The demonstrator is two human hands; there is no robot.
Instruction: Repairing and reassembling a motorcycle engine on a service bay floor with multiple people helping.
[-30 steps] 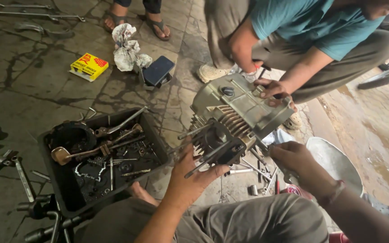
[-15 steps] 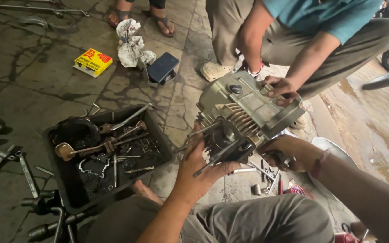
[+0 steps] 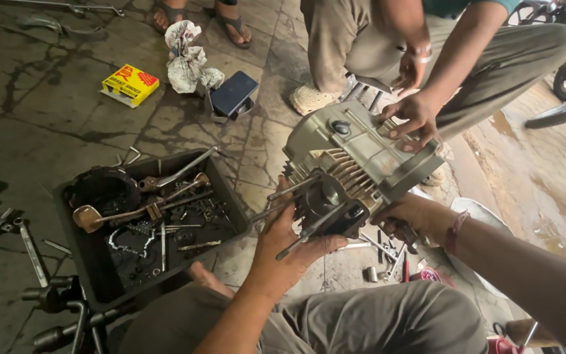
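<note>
The stone floor (image 3: 47,131) of the workshop is grimy and cracked, and on it, left of the person's knees, sits a black tray (image 3: 83,262) full of oily tools and small parts. The engine block (image 3: 355,160), grey and finned, is held up off the floor between two people, just right of the tray; its long axis runs from lower left to upper right, the open end with the long studs (image 3: 306,229) pointing down toward the wearer. The left hand (image 3: 289,246) is wrapped under that open end, fingers closed against the casting. The right hand (image 3: 407,219) grips the lower right side; how tightly its fingers close I cannot tell. A co-worker's hand (image 3: 414,121) rests flat on the far top edge. I'd say the block wants steady support from below and level holding, so the studs do not snag. Beyond lie a yellow box (image 3: 129,85), a crumpled rag (image 3: 188,62) and a dark phone (image 3: 234,94).
</note>
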